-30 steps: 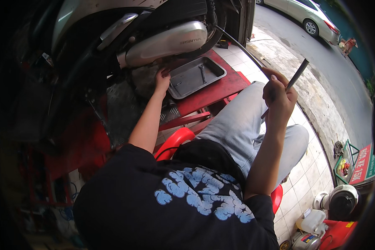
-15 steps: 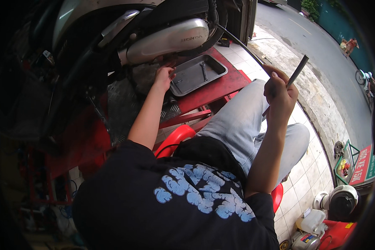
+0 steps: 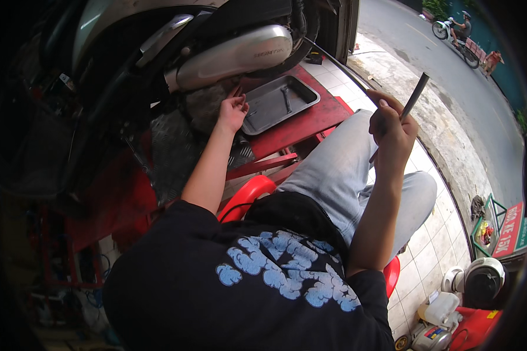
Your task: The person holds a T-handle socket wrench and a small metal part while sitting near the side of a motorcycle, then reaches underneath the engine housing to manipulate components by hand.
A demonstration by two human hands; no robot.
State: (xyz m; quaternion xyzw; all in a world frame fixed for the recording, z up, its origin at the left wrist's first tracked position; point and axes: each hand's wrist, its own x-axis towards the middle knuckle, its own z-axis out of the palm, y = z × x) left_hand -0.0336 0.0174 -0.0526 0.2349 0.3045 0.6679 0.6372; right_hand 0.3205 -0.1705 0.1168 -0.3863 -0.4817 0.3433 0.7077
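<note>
My right hand point(image 3: 394, 130) is closed around a dark metal rod point(image 3: 416, 96), held tilted above my right knee. The rod's upper end sticks out past the fingers, and a short piece shows below the fist. My left hand point(image 3: 233, 114) reaches under the scooter's silver engine cover point(image 3: 240, 57), beside the left rim of a grey metal tray point(image 3: 269, 124). Its fingers are loosely spread and slightly bent; some tips are in shadow. Inside the tray lies a small wrench-like tool point(image 3: 287, 100). The tray rests on a red lift platform point(image 3: 328, 114).
The scooter's rear wheel point(image 3: 312, 47) stands behind the tray. I sit on a red plastic stool point(image 3: 249, 196). Jugs point(image 3: 442, 309) and a red container point(image 3: 477, 327) stand at lower right, near a sign point(image 3: 509, 231). Beyond the tiled floor, a rider on a motorbike point(image 3: 459, 36) is on the street.
My left hand has shifted slightly right, its fingers a little more spread. My right hand still holds the rod nearly in place. Outside, the motorbike has moved up and left along the street.
</note>
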